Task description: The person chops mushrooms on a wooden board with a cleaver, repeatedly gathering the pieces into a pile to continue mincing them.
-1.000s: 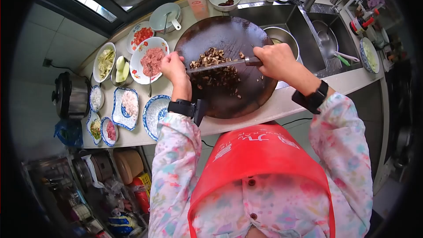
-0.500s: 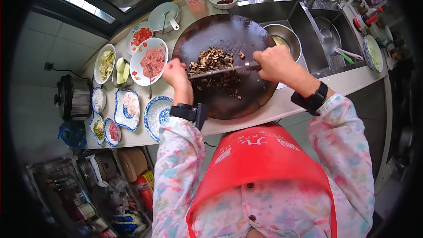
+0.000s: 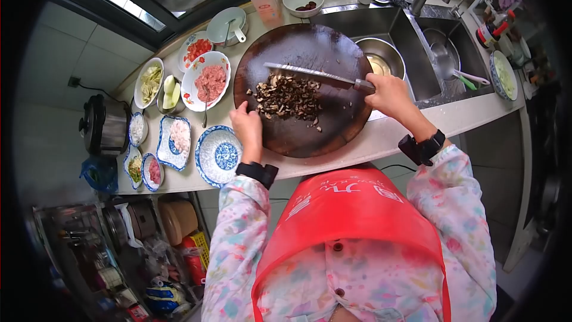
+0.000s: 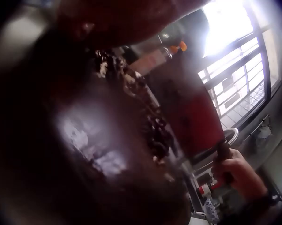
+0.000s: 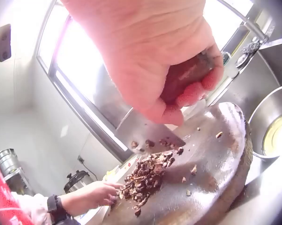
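In the head view the right hand point(image 3: 389, 95) grips the wooden handle of a cleaver point(image 3: 314, 72), whose blade reaches left above a pile of dark chopped pieces point(image 3: 290, 96). The pile lies on a round wooden board point(image 3: 333, 116). At the board's left edge is the left hand point(image 3: 247, 128), fingers loosely bent and holding nothing. In the right wrist view the fingers curl round the handle point(image 5: 185, 79), and bits cling to the blade point(image 5: 148, 133). The left wrist view is dark and blurred.
Left of the board stand a bowl of minced meat point(image 3: 210, 81), a blue-patterned bowl point(image 3: 219, 156) and several small dishes. Behind it are a bottle point(image 3: 264, 1) and a white bowl point(image 3: 303, 1). A metal pot point(image 3: 381, 58) sits by the sink point(image 3: 417, 42) on the right.
The cleaver has moved from across the pile to its far side, its blade lifted and tilted. The left hand has moved down, away from the blade's tip toward the near left edge.
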`<state>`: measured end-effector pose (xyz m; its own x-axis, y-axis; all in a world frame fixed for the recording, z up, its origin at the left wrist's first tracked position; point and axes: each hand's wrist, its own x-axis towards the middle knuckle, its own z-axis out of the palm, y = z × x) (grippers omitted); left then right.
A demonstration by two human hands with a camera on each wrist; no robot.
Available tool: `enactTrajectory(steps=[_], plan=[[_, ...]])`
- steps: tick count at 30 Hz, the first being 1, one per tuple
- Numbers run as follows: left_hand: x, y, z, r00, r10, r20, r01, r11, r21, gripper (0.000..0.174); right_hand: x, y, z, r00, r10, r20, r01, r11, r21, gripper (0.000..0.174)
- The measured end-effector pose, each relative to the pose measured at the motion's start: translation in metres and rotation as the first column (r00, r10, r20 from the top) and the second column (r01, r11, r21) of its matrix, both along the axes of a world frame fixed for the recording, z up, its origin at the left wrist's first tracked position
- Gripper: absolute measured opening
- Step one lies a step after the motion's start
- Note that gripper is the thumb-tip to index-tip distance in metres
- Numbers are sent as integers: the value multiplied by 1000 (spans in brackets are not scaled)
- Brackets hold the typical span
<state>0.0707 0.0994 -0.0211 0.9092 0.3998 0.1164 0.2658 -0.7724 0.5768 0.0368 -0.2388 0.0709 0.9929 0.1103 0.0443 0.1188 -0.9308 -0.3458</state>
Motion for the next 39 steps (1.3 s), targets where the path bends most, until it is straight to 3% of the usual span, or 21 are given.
enactTrajectory(steps=[2,3,5,9,12,13,16,18,21,23,24,27,29,30,31,33,34,35,37,38,39], plan=[[-3,-22,-3,995,-52,85,52,999,1,36,-2,-5,-4,990,-141,-18,142,989,39,19],[0,-33,-7,991,-74,113,75,997,-3,36,-2,-5,-6,991,-136,-13,136,990,35,19],[1,-60,-1,976,-43,216,64,994,-93,33,-5,-4,-11,972,-232,-28,232,973,-14,20],[1,-92,27,957,-181,225,236,939,-248,29,-14,6,-18,978,-187,-89,188,982,-2,26],[21,-65,24,909,-158,387,195,979,-59,27,-17,10,-11,971,-156,-182,181,975,126,29],[33,-51,17,927,-96,363,73,994,76,27,-18,13,-8,969,-117,-216,164,964,211,30],[46,-33,5,973,-7,229,-25,990,138,28,-20,17,-9,963,-94,-253,157,958,239,34],[41,-36,5,973,-134,189,164,975,-151,30,-21,15,-8,967,-69,-247,140,948,285,35],[11,-70,22,884,-345,314,377,925,-42,26,-19,10,-1,969,-8,-247,88,945,314,34],[-4,-83,35,863,-369,346,425,900,-98,23,-18,9,7,969,31,-246,47,951,306,34],[-9,-82,45,868,-328,373,403,904,-143,22,-17,9,9,969,60,-240,13,956,292,34],[0,-61,55,893,109,437,127,871,-475,18,-21,10,7,982,163,-96,-131,952,276,36],[20,-51,68,828,351,436,100,674,-732,17,-23,15,8,977,213,-34,-197,946,257,36],[32,-46,67,832,364,419,133,602,-787,16,-23,18,10,964,263,41,-265,938,224,36],[38,-41,63,837,355,416,138,599,-788,16,-25,24,12,967,252,38,-254,941,224,36],[53,-34,43,983,128,130,39,553,-832,14,-25,35,20,952,305,-7,-305,952,-6,36],[57,-37,33,979,161,128,0,625,-781,14,-25,40,19,953,303,-2,-302,952,-55,31],[58,-36,23,980,156,123,0,619,-785,14,-24,42,14,955,297,-8,-297,953,-60,31],[49,-39,21,939,236,251,9,713,-701,15,-24,41,-7,967,249,55,-243,965,-97,26],[49,-46,24,935,166,314,25,851,-524,15,-18,30,-35,969,234,78,-230,971,-59,25],[51,-45,27,944,178,276,19,810,-586,16,-16,30,-32,971,234,59,-230,971,-61,25]])
